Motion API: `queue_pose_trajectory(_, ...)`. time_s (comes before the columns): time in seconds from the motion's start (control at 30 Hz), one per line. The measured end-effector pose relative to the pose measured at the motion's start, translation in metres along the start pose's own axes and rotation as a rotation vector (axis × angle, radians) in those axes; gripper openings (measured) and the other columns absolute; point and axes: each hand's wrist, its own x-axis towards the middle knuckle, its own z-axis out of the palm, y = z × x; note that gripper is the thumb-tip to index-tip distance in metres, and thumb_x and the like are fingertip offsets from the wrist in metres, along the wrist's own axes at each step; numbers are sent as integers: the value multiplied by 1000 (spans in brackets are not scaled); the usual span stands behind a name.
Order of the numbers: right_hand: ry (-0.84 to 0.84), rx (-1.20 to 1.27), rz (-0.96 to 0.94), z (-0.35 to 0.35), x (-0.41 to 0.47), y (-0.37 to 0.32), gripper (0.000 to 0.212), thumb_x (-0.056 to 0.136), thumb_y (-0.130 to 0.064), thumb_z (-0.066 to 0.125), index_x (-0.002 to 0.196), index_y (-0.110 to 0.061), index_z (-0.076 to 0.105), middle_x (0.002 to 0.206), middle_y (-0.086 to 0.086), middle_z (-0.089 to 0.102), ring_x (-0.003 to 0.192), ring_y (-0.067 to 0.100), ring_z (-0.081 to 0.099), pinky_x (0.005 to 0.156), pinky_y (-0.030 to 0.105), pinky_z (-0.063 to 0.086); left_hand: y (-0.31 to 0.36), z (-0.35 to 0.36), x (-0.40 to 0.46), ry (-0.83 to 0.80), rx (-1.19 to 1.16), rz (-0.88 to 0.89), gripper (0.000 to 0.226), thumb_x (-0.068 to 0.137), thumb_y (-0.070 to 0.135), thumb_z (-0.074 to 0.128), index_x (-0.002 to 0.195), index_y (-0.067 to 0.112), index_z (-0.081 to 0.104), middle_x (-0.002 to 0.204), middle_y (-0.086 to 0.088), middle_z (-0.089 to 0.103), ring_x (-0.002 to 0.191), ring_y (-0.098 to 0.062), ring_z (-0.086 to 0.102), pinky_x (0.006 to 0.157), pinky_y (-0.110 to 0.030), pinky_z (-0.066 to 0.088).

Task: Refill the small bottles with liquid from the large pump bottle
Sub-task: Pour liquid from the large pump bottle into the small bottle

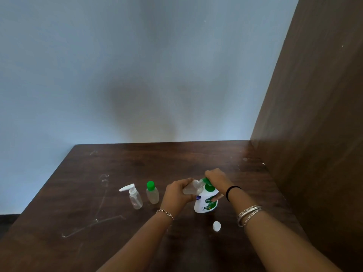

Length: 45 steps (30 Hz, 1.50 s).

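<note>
A large white pump bottle (206, 203) with a green pump head stands upright on the dark wooden table (117, 222). My right hand (217, 178) rests on top of the pump head, fingers curled over it. My left hand (177, 193) grips a small clear bottle (191, 189), tilted with its open mouth against the pump's nozzle. Its white cap (216, 226) lies on the table nearer to me. To the left stand a small clear bottle with a green cap (152, 192) and a small clear bottle with a white pump (133, 196).
A brown wooden panel (314, 114) rises along the table's right side. A pale blue wall (137, 65) stands behind the table. The table's left edge runs diagonally, with dark floor (7, 222) beyond it. Pale scratch marks cross the tabletop at the left.
</note>
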Motion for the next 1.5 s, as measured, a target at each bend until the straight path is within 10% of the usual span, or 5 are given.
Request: queue_pose_trajectory(1.5,4,-17,2,0,0,-2,21,87,-24,47,75,-8,52,93,16,54,92,37,61,60,45,59,0,-7,3,-61,25,5,62,68,22,78,125,16,55,121,-1,63,110,-6,54,78,-4,31)
